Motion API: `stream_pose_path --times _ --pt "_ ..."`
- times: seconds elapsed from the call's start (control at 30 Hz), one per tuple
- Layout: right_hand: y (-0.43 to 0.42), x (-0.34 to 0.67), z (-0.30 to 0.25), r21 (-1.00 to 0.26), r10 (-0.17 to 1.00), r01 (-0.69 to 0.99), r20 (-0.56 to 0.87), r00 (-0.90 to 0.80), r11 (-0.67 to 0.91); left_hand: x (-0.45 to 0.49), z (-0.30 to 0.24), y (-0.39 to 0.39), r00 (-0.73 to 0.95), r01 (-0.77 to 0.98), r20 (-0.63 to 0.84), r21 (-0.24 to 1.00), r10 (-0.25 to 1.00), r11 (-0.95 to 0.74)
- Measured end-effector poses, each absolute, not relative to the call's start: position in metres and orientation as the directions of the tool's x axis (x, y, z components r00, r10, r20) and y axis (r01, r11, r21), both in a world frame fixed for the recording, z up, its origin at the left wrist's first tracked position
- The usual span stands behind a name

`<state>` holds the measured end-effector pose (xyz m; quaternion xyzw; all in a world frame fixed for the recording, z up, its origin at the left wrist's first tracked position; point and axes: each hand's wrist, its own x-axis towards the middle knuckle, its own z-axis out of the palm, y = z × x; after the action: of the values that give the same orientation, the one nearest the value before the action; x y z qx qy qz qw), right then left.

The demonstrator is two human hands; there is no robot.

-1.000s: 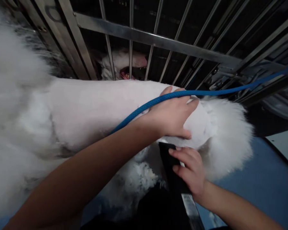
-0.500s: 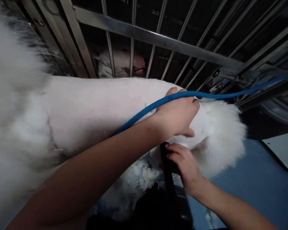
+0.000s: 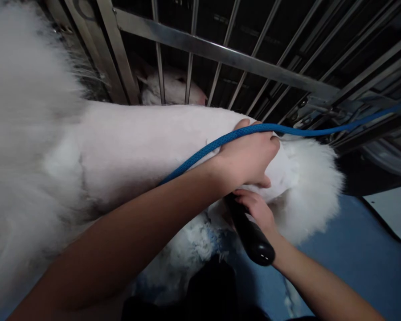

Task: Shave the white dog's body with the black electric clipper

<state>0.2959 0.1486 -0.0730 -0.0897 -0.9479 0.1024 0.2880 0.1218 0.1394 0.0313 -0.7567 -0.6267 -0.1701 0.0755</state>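
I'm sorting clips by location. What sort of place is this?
Probably a pet grooming room: a white dog with its body coat cut very short, a black tool, perhaps a clipper, in the person's right hand, and a barred metal cage with another animal inside.

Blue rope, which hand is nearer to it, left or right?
Left. The blue rope runs across the back of the left hand; the right hand is lower in the view, apart from the rope, gripping the black tool.
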Motion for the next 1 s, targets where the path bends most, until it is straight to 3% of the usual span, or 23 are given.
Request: stream_pose_path --times 0.1,0.23,0.3,0.37,0.47,0.67,0.8,1.0 --pt "0.147 0.301 -0.065 -0.248 0.088 -0.021 0.42 -0.903 0.968 0.121 0.031 0.139 0.146 0.975 0.367 0.102 0.919 -0.196" --pt "0.151 0.309 -0.071 -0.151 0.115 0.019 0.661 -0.741 0.988 0.12 0.034 0.137 0.138 0.97 0.369 0.135 0.919 -0.2" --pt "0.151 0.308 -0.077 -0.145 0.161 0.082 0.701 -0.695 0.986 0.119 0.036 0.136 0.134 0.968 0.368 0.151 0.92 -0.201" --pt "0.148 0.303 -0.08 -0.129 0.161 0.101 0.659 -0.735 0.987 0.118 0.037 0.135 0.125 0.967 0.368 0.161 0.921 -0.195" --pt "0.143 0.297 -0.078 -0.062 0.058 0.027 0.578 -0.814 0.998 0.117 0.037 0.135 0.136 0.965 0.384 0.158 0.913 -0.21" --pt "0.145 0.295 -0.076 -0.039 0.006 -0.022 0.604 -0.797 0.999 0.115 0.038 0.137 0.133 0.968 0.379 0.15 0.916 -0.202" --pt "0.142 0.293 -0.079 -0.013 -0.066 -0.084 0.497 -0.865 0.996 0.115 0.037 0.136 0.122 0.968 0.353 0.165 0.928 -0.19" --pt "0.142 0.285 -0.082 0.019 -0.045 -0.042 0.599 -0.8 0.999 0.115 0.035 0.138 0.135 0.964 0.374 0.164 0.918 -0.209"
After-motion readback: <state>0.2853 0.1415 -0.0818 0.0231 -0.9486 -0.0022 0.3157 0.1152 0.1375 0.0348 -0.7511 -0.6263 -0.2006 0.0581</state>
